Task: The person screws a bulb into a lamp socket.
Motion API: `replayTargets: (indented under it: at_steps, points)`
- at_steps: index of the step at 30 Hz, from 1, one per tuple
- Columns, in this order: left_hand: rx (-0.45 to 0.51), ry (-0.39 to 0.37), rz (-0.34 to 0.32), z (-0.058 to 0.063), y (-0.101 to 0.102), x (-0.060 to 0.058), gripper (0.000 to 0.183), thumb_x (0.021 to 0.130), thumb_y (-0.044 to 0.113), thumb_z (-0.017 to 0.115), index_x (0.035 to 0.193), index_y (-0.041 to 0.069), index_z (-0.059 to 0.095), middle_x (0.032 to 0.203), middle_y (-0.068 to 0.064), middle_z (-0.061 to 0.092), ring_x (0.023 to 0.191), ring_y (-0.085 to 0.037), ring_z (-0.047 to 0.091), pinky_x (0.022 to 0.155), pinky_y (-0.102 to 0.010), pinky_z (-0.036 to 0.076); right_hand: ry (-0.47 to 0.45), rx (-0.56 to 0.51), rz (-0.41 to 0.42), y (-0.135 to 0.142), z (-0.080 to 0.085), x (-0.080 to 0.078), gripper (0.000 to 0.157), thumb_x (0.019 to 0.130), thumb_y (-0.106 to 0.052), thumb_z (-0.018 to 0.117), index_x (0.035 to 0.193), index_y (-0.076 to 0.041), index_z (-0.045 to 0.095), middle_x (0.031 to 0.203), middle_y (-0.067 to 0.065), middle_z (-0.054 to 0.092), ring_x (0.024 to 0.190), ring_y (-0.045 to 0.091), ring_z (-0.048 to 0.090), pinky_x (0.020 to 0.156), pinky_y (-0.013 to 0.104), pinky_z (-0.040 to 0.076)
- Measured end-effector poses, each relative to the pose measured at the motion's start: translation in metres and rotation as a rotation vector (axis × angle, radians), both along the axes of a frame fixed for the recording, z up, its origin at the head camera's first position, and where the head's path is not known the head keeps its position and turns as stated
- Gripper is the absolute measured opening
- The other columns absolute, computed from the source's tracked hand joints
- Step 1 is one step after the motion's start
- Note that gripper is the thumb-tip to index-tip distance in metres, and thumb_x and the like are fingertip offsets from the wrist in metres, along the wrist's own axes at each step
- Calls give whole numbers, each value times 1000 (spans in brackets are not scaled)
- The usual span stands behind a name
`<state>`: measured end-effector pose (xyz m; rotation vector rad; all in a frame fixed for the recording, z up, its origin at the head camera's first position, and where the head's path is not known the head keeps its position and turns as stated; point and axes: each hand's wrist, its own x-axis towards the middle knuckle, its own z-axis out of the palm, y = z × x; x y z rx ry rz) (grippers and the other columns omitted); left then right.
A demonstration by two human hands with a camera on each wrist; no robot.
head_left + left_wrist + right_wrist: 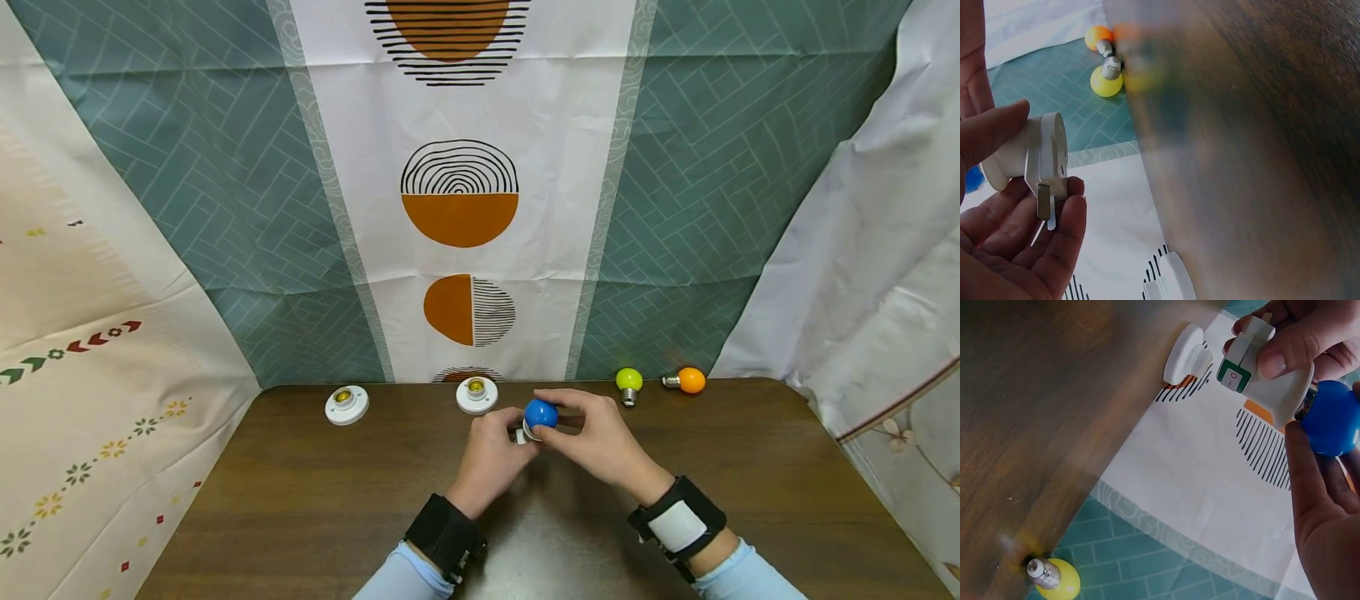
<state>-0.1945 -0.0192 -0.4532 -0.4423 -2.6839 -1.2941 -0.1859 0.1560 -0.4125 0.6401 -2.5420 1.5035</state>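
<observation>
My left hand (491, 458) grips a white plug-in lamp socket (1282, 390), thumb along its side. The socket has flat metal prongs (1044, 201) and a green-framed rocker switch (1234, 376). At its mouth sits a blue bulb (541, 414), its metal base partly showing in the right wrist view. My right hand (609, 437) holds the bulb's round glass between thumb and fingers. Both hands meet in front of me, over the far part of the table. In the left wrist view the bulb is mostly hidden behind the socket.
Two round white lamp holders, the left one (347, 406) and the middle one (477, 396), stand near the back edge of the brown table (300, 508). A yellow-green bulb (628, 380) and an orange bulb (692, 380) lie at the back right. Patterned cloth (247, 208) hangs behind.
</observation>
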Motion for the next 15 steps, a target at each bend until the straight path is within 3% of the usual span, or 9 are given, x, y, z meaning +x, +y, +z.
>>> replayTargets:
  at_steps: [6, 11, 15]
  points:
    - [5, 2, -3, 0, -1, 0, 32, 74, 33, 78, 101, 18, 69, 89, 9, 70, 80, -3, 62, 72, -22, 51, -11, -17, -34, -1, -1, 0, 44, 75, -31, 78, 116, -26, 64, 118, 0, 65, 99, 21, 67, 80, 37, 55]
    - [15, 7, -8, 0, -1, 0, 32, 74, 36, 77, 99, 18, 70, 88, 9, 70, 80, -4, 63, 71, -22, 51, 17, -2, -12, 1, 0, 0, 51, 76, -36, 76, 124, -28, 58, 126, -2, 60, 110, 18, 61, 86, 38, 53]
    - [15, 8, -6, 0, -1, 0, 34, 73, 35, 78, 100, 17, 70, 87, 8, 70, 79, -4, 62, 70, -20, 51, 5, -10, 24, 3, 1, 0, 49, 80, -30, 74, 126, -27, 57, 128, -2, 59, 115, 17, 58, 89, 38, 51]
